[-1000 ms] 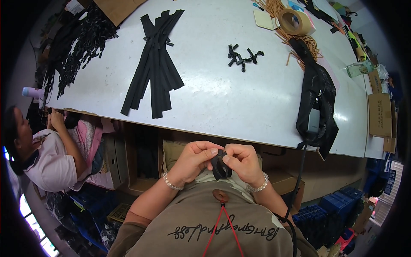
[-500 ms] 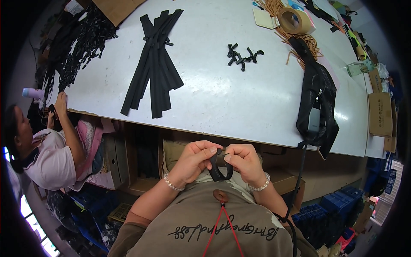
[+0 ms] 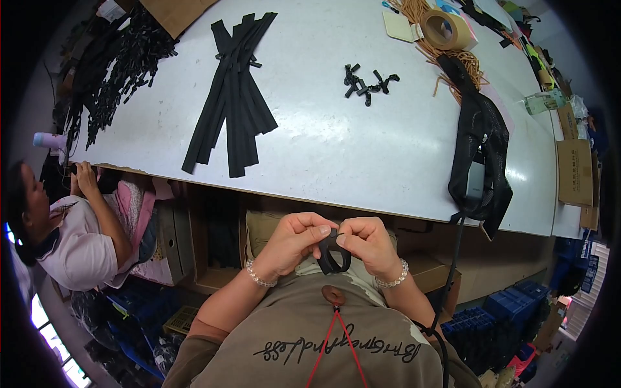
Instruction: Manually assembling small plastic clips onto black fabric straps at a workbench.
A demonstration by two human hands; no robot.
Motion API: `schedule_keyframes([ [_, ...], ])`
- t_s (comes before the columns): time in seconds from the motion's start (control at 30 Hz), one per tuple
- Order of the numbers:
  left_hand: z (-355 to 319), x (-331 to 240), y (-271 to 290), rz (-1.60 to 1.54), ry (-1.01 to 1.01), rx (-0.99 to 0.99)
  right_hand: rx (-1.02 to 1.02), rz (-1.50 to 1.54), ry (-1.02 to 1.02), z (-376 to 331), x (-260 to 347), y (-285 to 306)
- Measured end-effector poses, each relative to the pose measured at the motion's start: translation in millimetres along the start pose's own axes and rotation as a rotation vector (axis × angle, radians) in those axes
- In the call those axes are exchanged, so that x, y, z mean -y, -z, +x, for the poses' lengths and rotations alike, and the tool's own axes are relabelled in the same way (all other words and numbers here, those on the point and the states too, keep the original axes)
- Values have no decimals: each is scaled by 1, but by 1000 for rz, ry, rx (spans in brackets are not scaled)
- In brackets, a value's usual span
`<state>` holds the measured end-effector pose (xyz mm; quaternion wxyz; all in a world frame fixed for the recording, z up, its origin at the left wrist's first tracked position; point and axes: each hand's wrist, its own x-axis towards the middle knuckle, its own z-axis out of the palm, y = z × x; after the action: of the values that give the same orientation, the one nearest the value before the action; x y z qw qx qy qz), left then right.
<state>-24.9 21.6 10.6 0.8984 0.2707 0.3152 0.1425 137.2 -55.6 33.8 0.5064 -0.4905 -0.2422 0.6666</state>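
In front of my body, just off the table's near edge, a black fabric strap [image 3: 334,265] is bent into a hanging loop. My left hand [image 3: 296,240] is closed, thumb and fingers pinching one end of it. My right hand [image 3: 370,246] is closed too, its thumb and forefinger pinched at the other end, almost touching the left fingertips. Whether a small part sits between the fingertips is too hard to see. On the table lie a fanned pile of black flat straps [image 3: 238,97] and a cluster of small black pieces [image 3: 369,84].
At far left a tangled heap of black cords [image 3: 129,71] lies near a seated co-worker [image 3: 84,239]. Tan cord, a tape roll [image 3: 446,30] and a black mesh bag [image 3: 482,149] holding a grey device occupy the right side. Blue crates [image 3: 517,304] stand below right.
My fingertips have drawn slightly closer together, and the strap loop has narrowed. The co-worker's hands have shifted lower, to the table's edge.
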Motion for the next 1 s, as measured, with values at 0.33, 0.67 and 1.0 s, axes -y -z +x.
schedule_keyframes([
  [0.33, 1, -2, -1, 176, -44, -17, 18, -43, 2, 0, -3, 5],
  [0.67, 0, -2, -5, 239, -136, -61, 25, 137, -96, 1, -8, 6],
  [1.0, -3, -4, -3, 267, -134, -54, 46, -12, -1, -1, -7, 5],
])
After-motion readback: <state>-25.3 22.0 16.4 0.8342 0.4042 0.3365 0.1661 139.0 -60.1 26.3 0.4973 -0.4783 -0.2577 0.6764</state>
